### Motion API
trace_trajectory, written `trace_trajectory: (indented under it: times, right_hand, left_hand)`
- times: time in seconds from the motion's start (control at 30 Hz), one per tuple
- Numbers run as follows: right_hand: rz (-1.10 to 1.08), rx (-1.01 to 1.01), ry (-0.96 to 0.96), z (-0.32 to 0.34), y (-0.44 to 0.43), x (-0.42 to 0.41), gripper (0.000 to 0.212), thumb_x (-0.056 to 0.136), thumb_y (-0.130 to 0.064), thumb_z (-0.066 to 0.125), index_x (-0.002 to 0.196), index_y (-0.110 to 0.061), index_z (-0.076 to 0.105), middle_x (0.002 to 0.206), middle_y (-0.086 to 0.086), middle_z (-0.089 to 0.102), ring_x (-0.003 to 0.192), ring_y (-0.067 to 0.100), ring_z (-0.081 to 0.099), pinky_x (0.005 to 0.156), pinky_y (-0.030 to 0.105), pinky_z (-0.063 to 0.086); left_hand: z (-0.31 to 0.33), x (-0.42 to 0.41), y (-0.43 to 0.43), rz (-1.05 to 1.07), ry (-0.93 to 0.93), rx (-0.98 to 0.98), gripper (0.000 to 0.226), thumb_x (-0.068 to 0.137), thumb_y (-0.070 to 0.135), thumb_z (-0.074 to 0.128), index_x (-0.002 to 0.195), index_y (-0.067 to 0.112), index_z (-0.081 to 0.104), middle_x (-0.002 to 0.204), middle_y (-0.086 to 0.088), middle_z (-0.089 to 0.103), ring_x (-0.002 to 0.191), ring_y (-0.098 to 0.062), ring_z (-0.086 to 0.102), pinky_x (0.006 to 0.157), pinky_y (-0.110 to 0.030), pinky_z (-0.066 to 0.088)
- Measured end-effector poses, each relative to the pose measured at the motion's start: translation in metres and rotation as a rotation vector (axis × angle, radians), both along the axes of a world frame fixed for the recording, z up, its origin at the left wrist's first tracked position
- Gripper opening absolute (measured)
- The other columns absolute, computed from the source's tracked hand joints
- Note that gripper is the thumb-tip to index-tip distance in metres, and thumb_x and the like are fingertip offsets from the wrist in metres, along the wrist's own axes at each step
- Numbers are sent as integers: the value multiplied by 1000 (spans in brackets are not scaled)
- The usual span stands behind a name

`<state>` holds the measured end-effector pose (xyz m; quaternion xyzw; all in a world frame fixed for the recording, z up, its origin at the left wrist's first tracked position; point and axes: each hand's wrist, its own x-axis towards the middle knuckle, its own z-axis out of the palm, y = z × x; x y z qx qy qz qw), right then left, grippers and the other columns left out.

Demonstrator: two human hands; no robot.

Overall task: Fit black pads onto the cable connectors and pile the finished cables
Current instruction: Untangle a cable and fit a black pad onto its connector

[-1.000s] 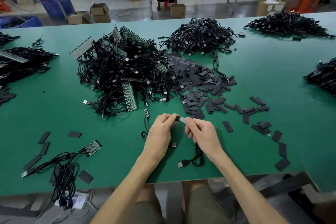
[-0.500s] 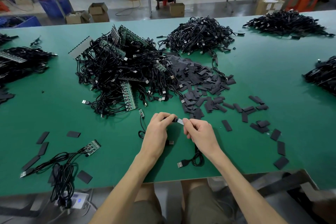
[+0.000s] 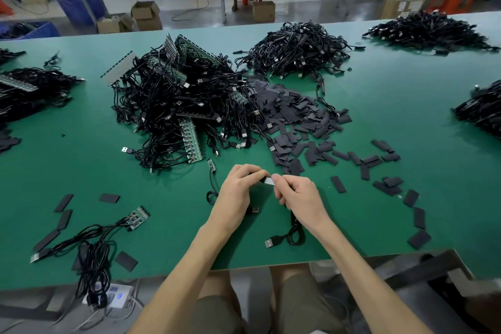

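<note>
**A:** Where's the work at this moment?

**B:** Up off the tabletop (image 3: 406, 116), right in front of me. My left grip (image 3: 238, 192) is curled round a black pad (image 3: 256, 171). My right grip (image 3: 298, 198) pinches the connector (image 3: 267, 180), whose pale tip shows between the two sets of fingertips.

**A:** Why hold them so close together?

**B:** I judge the pad has to go over that tip, so I keep them end to end with my fingertips nearly meeting. My fingers hide how far on it is, so I cannot tell.

**A:** And the rest of it?

**B:** The cable (image 3: 295, 233) drops from under my right grip and loops on the tabletop. Its USB plug (image 3: 269, 243) lies free toward me, out of the way.

**A:** Supplies?

**B:** The loose pads (image 3: 298, 122) are spread just beyond my hands, an easy reach. The tangle of cables (image 3: 184, 106) with green boards sits to their left. The far heap (image 3: 295, 49) looks to me like the finished pile, kept well apart from the tangle so the two don't mix. That part is a guess.
</note>
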<state>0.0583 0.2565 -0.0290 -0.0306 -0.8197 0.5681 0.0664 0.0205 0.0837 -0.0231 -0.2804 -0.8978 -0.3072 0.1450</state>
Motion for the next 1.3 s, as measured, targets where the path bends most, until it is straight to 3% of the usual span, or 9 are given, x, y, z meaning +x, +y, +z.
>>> trace_trajectory:
  times: [0.13, 0.37, 0.47, 0.6, 0.77, 0.97, 1.1, 1.3]
  right_hand:
    - [-21, -16, -1, -1, -2, 0, 48, 101, -48, 55, 59, -25, 60, 50, -7, 55, 46, 8, 45, 55, 31, 38]
    - [-44, 40, 21, -2, -4, -1, 47, 102, -47, 55, 60, -26, 61, 50, -6, 57, 45, 7, 47, 54, 29, 41]
    - [-1, 69, 9, -1, -2, -1, 47, 101, -50, 55, 61, -26, 63, 51, -6, 59, 46, 6, 50, 54, 28, 43]
    - [29, -33, 1, 5, -2, 2, 51, 102, -56, 51, 64, -27, 68, 55, -5, 60, 47, 9, 51, 56, 21, 43]
    - [-30, -123, 20, 4, -2, 1, 38, 105, -41, 54, 79, -20, 71, 62, -6, 63, 52, 9, 54, 56, 16, 41]
    - [-37, -142, 7, 4, 1, 2, 30, 100, -38, 65, 79, -18, 72, 62, -3, 64, 52, 11, 54, 53, 19, 41]
    - [-36, -162, 16, 6, 2, 4, 31, 99, -38, 67, 77, -17, 73, 59, -1, 63, 50, 13, 52, 52, 22, 42]
    - [-21, -151, 17, 6, 3, 3, 30, 97, -38, 69, 74, -19, 72, 58, 0, 62, 49, 13, 52, 55, 26, 44]
  left_hand:
    - [0, -1, -1, -7, -6, 12, 45, 87, -19, 54, 114, 12, 73, 109, 5, 65, 99, -11, 47, 85, -8, 36]
    - [1, 1, 0, -32, -49, 7, 47, 89, -20, 54, 120, 10, 72, 104, 0, 67, 94, -15, 48, 80, -32, 51]
    - [3, 4, 0, -85, -18, -8, 46, 88, -19, 55, 121, 8, 71, 105, 0, 66, 97, -15, 47, 81, -33, 51]
    - [6, 7, 1, -65, -41, 66, 41, 92, -14, 55, 123, 8, 70, 110, -2, 62, 104, -20, 53, 87, -36, 53]
    - [10, 8, 3, 36, -177, 207, 39, 96, -13, 53, 125, 5, 70, 106, -3, 59, 103, -21, 60, 96, -37, 53]
    - [11, 9, 1, -30, -133, 100, 41, 95, -12, 55, 126, 10, 71, 105, -4, 59, 101, -18, 52, 90, -40, 52]
    - [10, 7, 0, -91, -43, 13, 43, 92, -16, 56, 124, 8, 72, 100, -5, 59, 95, -26, 50, 81, -43, 52]
    - [6, 7, 3, -89, -12, -53, 42, 90, -13, 59, 124, 10, 68, 97, -2, 52, 95, -19, 41, 83, -26, 39]
